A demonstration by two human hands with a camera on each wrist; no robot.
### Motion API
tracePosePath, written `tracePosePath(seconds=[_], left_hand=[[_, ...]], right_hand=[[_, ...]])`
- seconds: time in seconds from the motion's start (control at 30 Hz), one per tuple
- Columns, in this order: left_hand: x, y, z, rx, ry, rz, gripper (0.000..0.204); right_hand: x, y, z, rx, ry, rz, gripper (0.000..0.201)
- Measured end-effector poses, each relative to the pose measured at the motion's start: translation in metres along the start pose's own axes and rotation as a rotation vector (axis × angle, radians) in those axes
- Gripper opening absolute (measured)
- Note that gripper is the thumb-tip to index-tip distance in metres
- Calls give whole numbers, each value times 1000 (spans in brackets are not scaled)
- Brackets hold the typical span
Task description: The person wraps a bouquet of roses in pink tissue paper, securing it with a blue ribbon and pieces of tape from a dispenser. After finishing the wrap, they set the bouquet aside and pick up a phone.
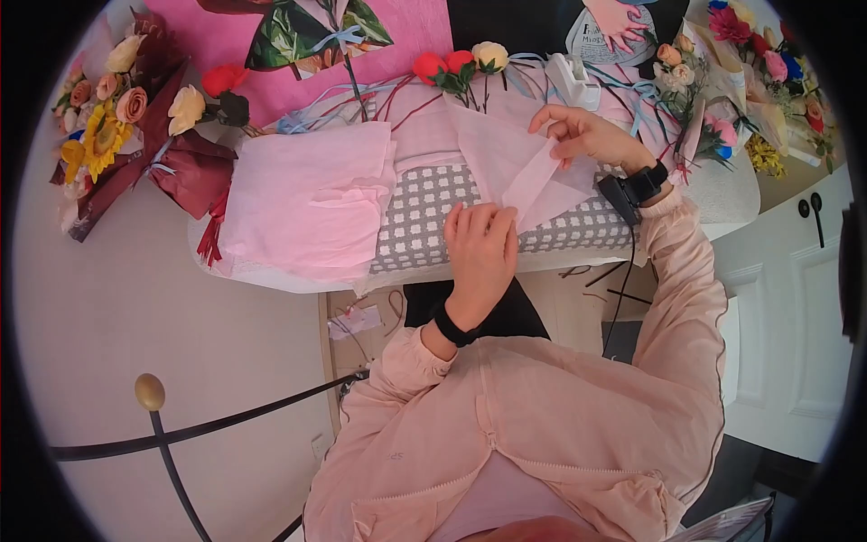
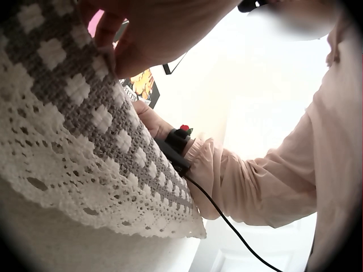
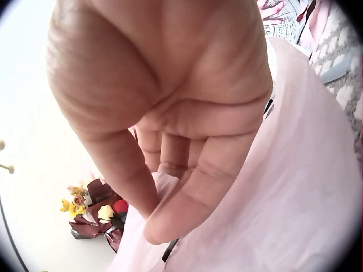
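Note:
A sheet of thin pink tissue paper (image 1: 533, 176) lies on the grey-and-white checked cloth (image 1: 424, 226), with a strip along one edge folded over. My right hand (image 1: 591, 140) pinches the far end of that fold; the right wrist view shows the paper (image 3: 255, 192) between thumb and forefinger. At the near end of the fold, close to the table's front edge, my left hand (image 1: 481, 257) holds the paper between thumb and fingers. To its left sits a stack of pink tissue sheets (image 1: 302, 199). Just beyond the sheet lie red and cream artificial roses (image 1: 461, 61).
Wrapped bouquets stand at the left (image 1: 153, 172) and right (image 1: 722, 81). Ribbons (image 1: 397, 95) are strewn along the back, near a white holder (image 1: 571, 81). A black cable (image 1: 621, 289) hangs from my right wrist device. A lace border (image 2: 85, 187) edges the cloth.

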State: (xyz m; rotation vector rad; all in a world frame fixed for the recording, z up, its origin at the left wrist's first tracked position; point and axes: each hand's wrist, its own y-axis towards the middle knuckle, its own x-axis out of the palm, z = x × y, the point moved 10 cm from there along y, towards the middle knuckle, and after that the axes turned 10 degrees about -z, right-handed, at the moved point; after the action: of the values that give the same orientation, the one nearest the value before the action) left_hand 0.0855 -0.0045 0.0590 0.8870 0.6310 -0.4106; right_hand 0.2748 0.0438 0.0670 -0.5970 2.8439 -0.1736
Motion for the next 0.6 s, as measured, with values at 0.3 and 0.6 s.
tracePosePath(seconds=[0.3,0.6], left_hand=[[-2,0,1,-1,-3,-11,24],[-3,4,6,12,51,0,21]], right_hand=[[-2,-3,1,59,-215,-56,27],[12,-2,-34,8,-632,-48,32]])
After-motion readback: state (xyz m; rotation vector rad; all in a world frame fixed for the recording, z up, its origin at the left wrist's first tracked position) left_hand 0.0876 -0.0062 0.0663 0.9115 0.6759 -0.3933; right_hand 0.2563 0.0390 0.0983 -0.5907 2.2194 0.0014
